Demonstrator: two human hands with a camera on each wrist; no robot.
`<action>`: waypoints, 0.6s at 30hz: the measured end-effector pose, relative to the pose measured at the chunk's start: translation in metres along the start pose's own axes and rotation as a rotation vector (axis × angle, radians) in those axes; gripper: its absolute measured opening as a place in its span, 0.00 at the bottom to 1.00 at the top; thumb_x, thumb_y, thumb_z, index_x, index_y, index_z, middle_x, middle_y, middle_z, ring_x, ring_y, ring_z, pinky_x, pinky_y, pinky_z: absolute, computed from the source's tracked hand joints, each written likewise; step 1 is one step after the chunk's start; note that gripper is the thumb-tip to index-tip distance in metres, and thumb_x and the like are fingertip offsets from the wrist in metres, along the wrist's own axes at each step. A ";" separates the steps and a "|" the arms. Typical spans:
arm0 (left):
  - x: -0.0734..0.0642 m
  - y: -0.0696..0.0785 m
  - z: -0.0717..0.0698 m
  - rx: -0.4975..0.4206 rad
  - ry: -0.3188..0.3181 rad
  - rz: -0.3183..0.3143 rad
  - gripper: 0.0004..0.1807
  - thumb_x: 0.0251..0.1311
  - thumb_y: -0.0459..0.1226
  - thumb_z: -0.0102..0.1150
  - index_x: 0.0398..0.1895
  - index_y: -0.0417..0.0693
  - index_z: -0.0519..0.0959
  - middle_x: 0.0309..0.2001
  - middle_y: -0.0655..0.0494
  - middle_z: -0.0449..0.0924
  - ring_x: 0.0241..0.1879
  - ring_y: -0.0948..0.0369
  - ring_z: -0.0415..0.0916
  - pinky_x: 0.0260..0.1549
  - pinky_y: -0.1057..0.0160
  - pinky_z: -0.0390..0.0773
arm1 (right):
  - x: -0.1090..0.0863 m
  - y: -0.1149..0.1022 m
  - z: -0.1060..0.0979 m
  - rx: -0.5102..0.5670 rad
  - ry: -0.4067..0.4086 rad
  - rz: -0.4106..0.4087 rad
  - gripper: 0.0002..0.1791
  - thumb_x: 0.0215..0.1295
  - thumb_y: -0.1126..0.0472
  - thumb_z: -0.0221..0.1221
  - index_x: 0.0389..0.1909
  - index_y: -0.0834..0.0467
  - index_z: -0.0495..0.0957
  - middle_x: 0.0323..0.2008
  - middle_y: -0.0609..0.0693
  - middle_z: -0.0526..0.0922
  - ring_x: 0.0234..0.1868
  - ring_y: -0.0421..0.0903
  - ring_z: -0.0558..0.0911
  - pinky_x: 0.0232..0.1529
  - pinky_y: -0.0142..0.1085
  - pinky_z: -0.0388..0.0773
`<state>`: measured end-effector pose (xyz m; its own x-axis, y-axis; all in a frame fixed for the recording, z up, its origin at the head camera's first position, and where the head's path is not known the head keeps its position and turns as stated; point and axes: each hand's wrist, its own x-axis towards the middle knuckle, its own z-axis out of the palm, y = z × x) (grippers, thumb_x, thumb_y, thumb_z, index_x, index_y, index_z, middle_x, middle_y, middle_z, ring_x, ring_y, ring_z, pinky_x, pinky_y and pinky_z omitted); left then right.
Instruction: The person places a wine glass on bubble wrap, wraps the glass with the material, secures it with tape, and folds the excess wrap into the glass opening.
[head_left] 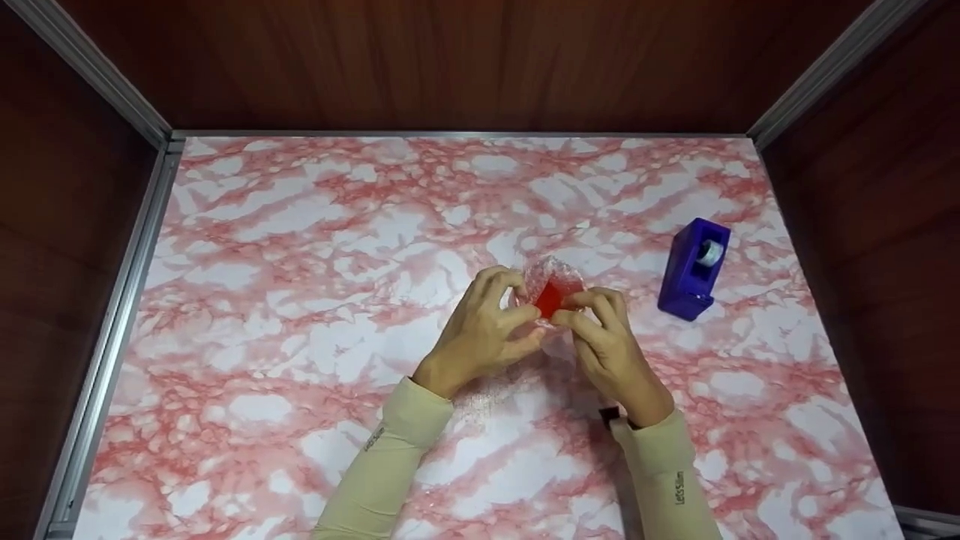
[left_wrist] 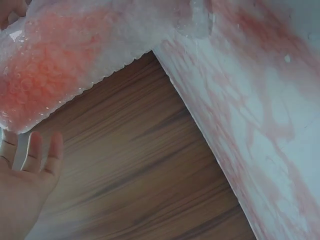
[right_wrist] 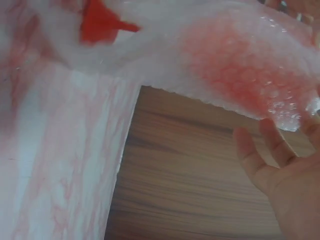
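Note:
Between both hands is a piece of clear bubble wrap (head_left: 553, 266), gathered around a bright red object (head_left: 551, 298). My left hand (head_left: 484, 326) grips the wrap on its left side, fingers bent over the far edge and thumb nearer me. On the opposite side, my right hand (head_left: 604, 337) pinches the near right edge between thumb and fingers. Through the bubble wrap (left_wrist: 60, 60) the left wrist view shows a blurred red shape. A bare red part (right_wrist: 100, 22) shows in the right wrist view beside the cloudy wrap (right_wrist: 225, 60); the red object's kind cannot be made out.
A purple tape dispenser (head_left: 686, 277) with a roll of clear tape (head_left: 709, 253) stands to the right of my right hand. The tabletop (head_left: 300, 285) has a red and white marbled pattern. Dark wooden panels (head_left: 465, 67) with metal edging (head_left: 124, 300) enclose its back and sides.

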<state>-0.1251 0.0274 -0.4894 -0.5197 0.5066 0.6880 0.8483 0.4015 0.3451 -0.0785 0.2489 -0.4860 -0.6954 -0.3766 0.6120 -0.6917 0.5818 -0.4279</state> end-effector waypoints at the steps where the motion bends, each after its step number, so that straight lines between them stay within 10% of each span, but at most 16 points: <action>1: -0.001 0.000 0.000 -0.003 -0.002 0.004 0.08 0.61 0.43 0.63 0.29 0.50 0.84 0.45 0.48 0.71 0.54 0.48 0.67 0.60 0.53 0.68 | 0.000 -0.001 -0.001 0.004 -0.016 0.011 0.18 0.79 0.61 0.42 0.45 0.52 0.83 0.50 0.55 0.77 0.55 0.59 0.69 0.55 0.52 0.66; 13: -0.001 -0.006 -0.001 -0.096 -0.012 0.012 0.07 0.57 0.40 0.64 0.32 0.45 0.82 0.49 0.47 0.70 0.55 0.51 0.68 0.59 0.61 0.69 | 0.007 -0.006 -0.012 0.071 -0.056 0.010 0.18 0.72 0.65 0.48 0.53 0.52 0.84 0.54 0.53 0.80 0.53 0.55 0.72 0.57 0.47 0.65; 18: 0.001 -0.006 -0.002 -0.110 -0.009 0.010 0.07 0.56 0.39 0.65 0.32 0.44 0.82 0.49 0.46 0.70 0.56 0.51 0.68 0.60 0.62 0.69 | 0.019 -0.005 -0.017 0.156 0.088 0.013 0.20 0.63 0.69 0.56 0.55 0.61 0.82 0.54 0.59 0.80 0.52 0.58 0.74 0.56 0.42 0.68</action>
<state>-0.1307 0.0243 -0.4898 -0.5114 0.5170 0.6865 0.8594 0.3104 0.4064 -0.0851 0.2510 -0.4614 -0.6892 -0.3016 0.6588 -0.7096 0.4647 -0.5296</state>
